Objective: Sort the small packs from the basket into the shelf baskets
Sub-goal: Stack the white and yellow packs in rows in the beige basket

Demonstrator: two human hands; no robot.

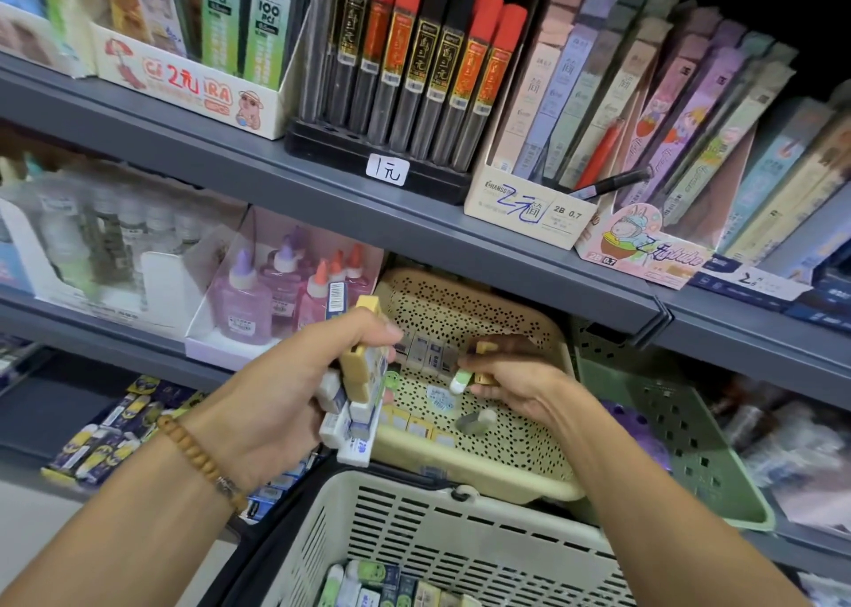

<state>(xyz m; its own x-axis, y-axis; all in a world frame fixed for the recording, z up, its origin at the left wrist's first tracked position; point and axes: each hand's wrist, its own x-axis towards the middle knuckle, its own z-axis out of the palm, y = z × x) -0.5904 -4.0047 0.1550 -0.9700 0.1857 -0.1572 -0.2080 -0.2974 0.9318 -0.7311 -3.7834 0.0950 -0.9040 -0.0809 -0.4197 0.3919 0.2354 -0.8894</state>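
My left hand (294, 376) grips a stack of small packs (357, 376), tan, white and blue, in front of the cream perforated shelf basket (520, 441). Over that basket, my right hand (511, 381) pinches a green-and-white pack (460, 382) and a tan one (484, 378). Inside the cream basket lie a row of packs (430, 353) along the back, a few yellowish ones (414, 424) at the front, and a loose grey one (476, 421). The white slotted carry basket (414, 523) below holds several more packs (387, 583).
A green shelf basket (667, 427) stands right of the cream one. Glue bottles (276, 293) in a white tray are on the left of the same shelf. The shelf above (322, 192) carries pencil-lead boxes. Packs in blue and yellow lie lower left (110, 431).
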